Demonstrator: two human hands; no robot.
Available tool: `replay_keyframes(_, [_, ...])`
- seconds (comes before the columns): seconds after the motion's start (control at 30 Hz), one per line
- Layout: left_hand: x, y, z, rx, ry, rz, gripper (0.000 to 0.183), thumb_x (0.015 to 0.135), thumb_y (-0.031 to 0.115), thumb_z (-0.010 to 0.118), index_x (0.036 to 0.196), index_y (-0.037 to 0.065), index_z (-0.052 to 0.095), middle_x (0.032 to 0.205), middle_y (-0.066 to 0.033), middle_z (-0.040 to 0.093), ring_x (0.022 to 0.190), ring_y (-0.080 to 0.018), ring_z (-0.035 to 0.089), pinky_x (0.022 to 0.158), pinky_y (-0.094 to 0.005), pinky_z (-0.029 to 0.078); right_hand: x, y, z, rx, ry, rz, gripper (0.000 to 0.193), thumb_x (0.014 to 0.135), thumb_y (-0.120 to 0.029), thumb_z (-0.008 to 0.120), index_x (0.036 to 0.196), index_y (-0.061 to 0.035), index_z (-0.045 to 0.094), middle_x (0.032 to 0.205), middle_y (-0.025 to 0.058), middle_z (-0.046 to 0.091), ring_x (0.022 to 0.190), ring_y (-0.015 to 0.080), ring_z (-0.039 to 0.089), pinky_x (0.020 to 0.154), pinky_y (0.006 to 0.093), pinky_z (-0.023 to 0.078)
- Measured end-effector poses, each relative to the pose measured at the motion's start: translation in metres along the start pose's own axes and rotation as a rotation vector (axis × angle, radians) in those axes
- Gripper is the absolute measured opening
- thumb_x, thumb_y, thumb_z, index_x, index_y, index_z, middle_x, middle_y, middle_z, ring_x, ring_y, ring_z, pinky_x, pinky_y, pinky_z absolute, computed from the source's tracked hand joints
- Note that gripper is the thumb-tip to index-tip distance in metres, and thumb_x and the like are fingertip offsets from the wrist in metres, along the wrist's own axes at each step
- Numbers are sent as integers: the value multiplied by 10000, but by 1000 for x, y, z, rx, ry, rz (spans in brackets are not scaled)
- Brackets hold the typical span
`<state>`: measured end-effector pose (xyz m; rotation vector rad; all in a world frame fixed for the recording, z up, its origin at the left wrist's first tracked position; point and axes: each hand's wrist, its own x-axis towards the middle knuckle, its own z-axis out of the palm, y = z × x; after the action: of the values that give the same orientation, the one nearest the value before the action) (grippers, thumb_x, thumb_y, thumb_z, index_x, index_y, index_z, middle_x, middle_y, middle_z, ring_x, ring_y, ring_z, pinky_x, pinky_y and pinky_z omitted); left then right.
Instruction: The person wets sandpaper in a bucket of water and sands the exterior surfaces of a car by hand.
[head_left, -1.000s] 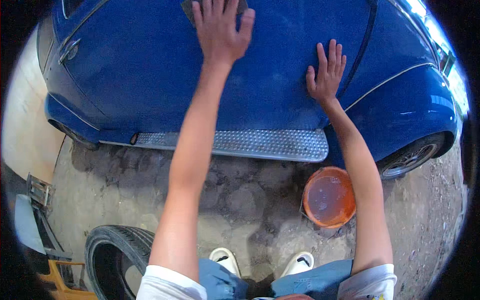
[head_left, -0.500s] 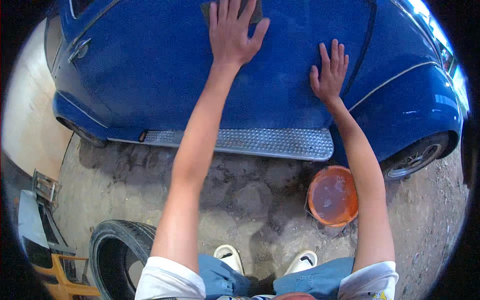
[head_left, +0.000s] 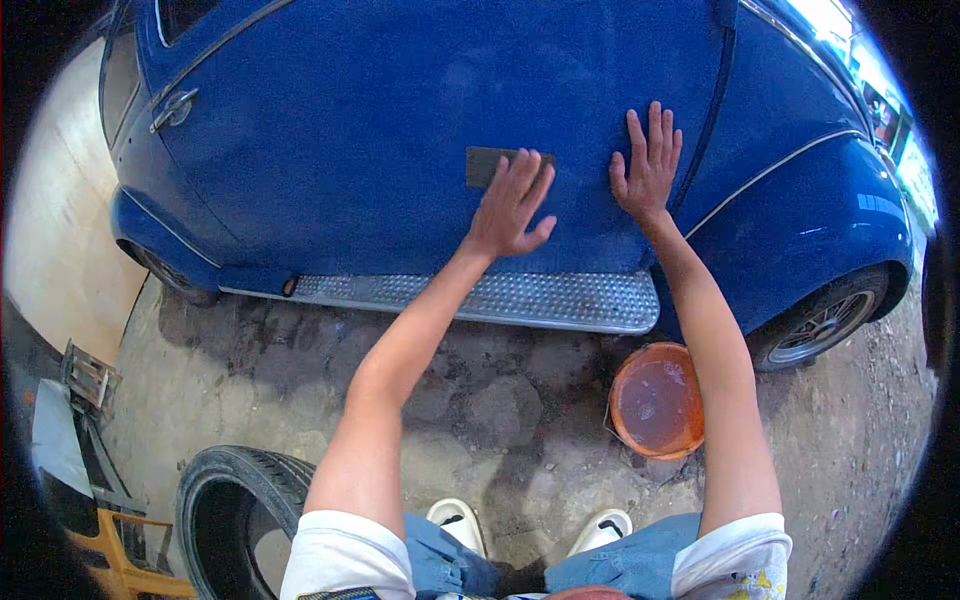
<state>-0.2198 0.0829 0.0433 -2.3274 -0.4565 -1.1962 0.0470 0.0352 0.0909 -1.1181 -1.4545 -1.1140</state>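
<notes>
- Hands both open: left hand (head_left: 512, 205) with fingers extended and slightly parted toward the upper right, thumb out to the right, fingers laid over the right part of a flat pad (head_left: 484, 168); closed around nothing; pressure impossible to tell.
- Right hand (head_left: 648, 175) spread against the blue door panel (head_left: 350, 130) near its right edge, fingers upward, thumb to the left; holding nothing.
- Pad located on the lower middle of the door panel, left of the right hand; long axis running left to right, roughly parallel to the running board (head_left: 580, 300) below, with a slight downward slant to the right.
- Pad form: thin, rectangular, straight-edged; matte, grey-brown; left end exposed.
- Door panel: painted, gently curved, with faint pale haze above the pad.
- Running board: long, silvery metal, rounded at the right end, closely studded with raised dots.
- Bucket (head_left: 655, 455): round, orange, containing cloudy liquid; set on rough, dark-stained ground (head_left: 300, 400).
- Tyre (head_left: 235, 462): black, ring-shaped, grooved tread, at lower left.
</notes>
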Motion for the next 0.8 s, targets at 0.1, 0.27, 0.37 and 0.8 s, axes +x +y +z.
replay_keyframes(0.1, [-10,-8,-10,29,-159,42,918,961,572,561,1644,63,219,1724,-171,136,1593,-369,113,1259,-574,143,1,-1,0,12,6,-3,678,918,-281,575,1572,-175,433,1683,171,284,1570,377,218,1251,581,139])
replay_keyframes(0.27, [81,-23,-49,95,-33,-80,913,973,606,530,1646,77,209,1722,-153,162,1587,-377,133,1260,-559,171,0,-2,-2,-2,0,8,681,915,-286,571,1573,-175,432,1682,168,289,1569,376,222,1253,579,133])
replay_keyframes(0.37, [168,-38,-61,166,294,-117,902,981,591,534,1633,48,230,1713,-181,174,1578,-403,148,1256,-571,167,-1,0,-1,-7,-4,9,678,917,-293,566,1572,-174,434,1686,168,279,1572,375,213,1253,578,133])
replay_keyframes(0.8, [-18,20,0,188,-309,230,836,985,584,482,1600,44,309,1665,-198,287,1525,-353,290,1234,-497,238,2,-2,-4,30,-31,8,681,925,-306,567,1577,-176,420,1691,167,264,1572,394,194,1239,613,132])
